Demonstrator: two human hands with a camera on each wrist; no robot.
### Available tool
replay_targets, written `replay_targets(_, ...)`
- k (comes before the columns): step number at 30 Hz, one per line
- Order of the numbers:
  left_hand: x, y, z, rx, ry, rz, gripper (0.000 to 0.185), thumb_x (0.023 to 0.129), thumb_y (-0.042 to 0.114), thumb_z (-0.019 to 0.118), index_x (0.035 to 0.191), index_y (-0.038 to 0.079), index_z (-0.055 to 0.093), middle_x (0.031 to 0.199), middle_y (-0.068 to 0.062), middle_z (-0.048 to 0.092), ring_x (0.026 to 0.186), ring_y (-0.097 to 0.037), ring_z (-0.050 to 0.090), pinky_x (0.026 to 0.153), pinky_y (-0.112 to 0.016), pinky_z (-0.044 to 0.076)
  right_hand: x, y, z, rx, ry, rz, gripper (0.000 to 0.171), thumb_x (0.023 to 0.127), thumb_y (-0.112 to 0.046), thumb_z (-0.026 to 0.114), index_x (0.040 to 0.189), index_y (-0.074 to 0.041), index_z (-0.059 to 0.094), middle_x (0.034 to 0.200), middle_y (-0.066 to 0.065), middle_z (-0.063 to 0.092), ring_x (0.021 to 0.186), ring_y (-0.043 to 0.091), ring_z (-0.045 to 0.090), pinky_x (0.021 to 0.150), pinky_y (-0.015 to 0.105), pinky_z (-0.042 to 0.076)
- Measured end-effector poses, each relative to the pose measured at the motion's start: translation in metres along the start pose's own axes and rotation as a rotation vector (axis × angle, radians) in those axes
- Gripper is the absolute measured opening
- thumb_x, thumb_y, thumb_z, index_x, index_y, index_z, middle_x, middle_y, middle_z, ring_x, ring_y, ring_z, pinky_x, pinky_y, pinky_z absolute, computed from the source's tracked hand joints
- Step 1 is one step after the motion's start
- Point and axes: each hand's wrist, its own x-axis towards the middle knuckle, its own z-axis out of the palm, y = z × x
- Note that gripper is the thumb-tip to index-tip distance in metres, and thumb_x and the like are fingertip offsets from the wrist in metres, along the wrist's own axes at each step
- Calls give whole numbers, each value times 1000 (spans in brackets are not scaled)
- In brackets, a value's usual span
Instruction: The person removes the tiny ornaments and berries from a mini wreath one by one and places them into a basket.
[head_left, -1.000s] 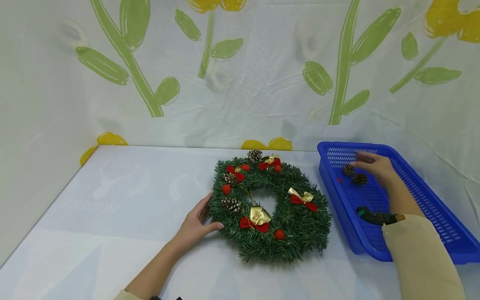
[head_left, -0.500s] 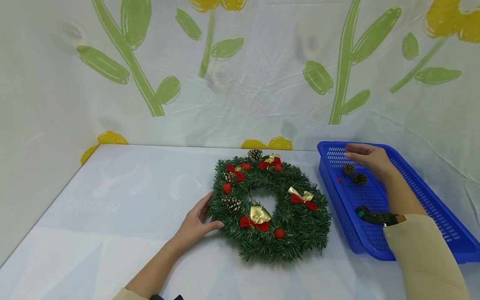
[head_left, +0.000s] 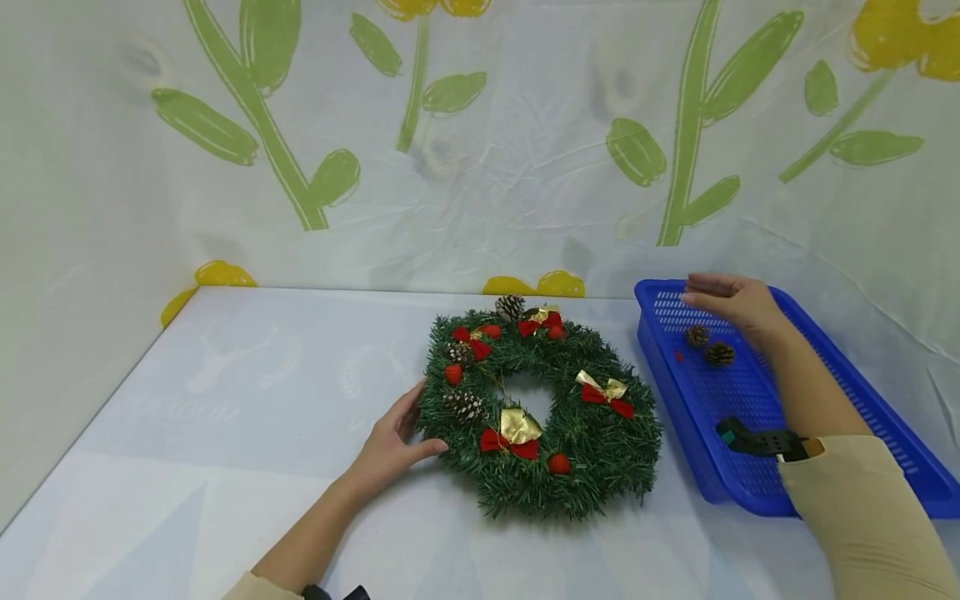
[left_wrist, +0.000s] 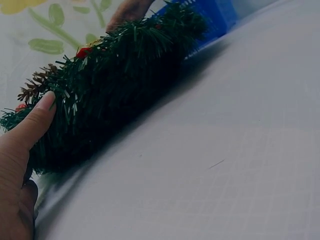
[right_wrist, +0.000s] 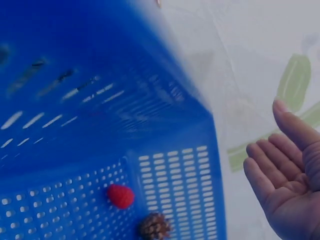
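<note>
A green wreath (head_left: 540, 417) with red bows, pine cones and red berries lies flat on the white table (head_left: 225, 400). My left hand (head_left: 393, 446) rests against its left rim, thumb and fingers (left_wrist: 30, 125) laid on the needles. My right hand (head_left: 731, 302) hovers empty and flat above the far end of the blue basket (head_left: 862, 408), its palm (right_wrist: 290, 175) bare in the right wrist view. Below it in the basket lie two pine cones (head_left: 708, 346) and a small red berry (right_wrist: 121, 196).
A floral backdrop cloth (head_left: 480, 142) rises behind the table and along both sides. The basket stands at the table's right edge, close to the wreath. Bare tabletop stretches left of the wreath.
My right hand has lifted up and back from just over the pine cones toward the basket's far rim. The left hand and wreath have stayed put.
</note>
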Motion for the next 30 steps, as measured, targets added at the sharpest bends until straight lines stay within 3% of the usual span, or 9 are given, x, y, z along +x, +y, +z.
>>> replay_targets(3,1,1,0,-5,-2,3,93,79,20,78,152,17,21,157,-8,19,142,-29,21,114,-36,24,-4,-8,1,48,6,-17,67,92,-36,61,144,-2,38,99,-35,56,94,-15,54,81,7,47)
replay_targets(6,1,2,0,-11,-1,1,93,78,20,78,152,17,21,157,-8,20,143,-29,20,114,-35,23,-7,-15,3,158,9,-48,59,93,-27,62,142,-1,41,100,-31,60,95,-13,57,79,7,50)
replay_targets(10,1,1,0,-9,0,1,93,78,20,78,152,17,21,157,-9,20,142,-29,21,114,-37,24,-13,-22,6,312,-4,-67,41,92,-16,63,132,-12,55,102,-23,66,96,-7,61,79,10,53)
replay_targets(13,0,1,1,-6,0,3,93,79,20,78,152,17,21,157,-10,20,142,-30,22,114,-38,24,-17,-27,10,280,-10,-85,41,92,-18,63,132,-12,56,103,-23,66,98,-7,60,80,10,52)
replay_targets(17,0,0,1,-6,-2,1,93,79,20,78,152,18,21,157,-9,20,142,-29,21,114,-38,24,-24,-35,17,157,-1,-127,53,94,-23,61,139,-2,45,108,-26,63,101,-9,58,82,8,49)
replay_targets(30,0,2,1,-1,-3,-1,92,79,20,77,152,19,21,156,-9,21,142,-30,22,114,-38,24,-52,-69,36,129,-17,-234,48,91,-14,65,136,-5,51,115,-22,63,105,-5,60,84,10,50)
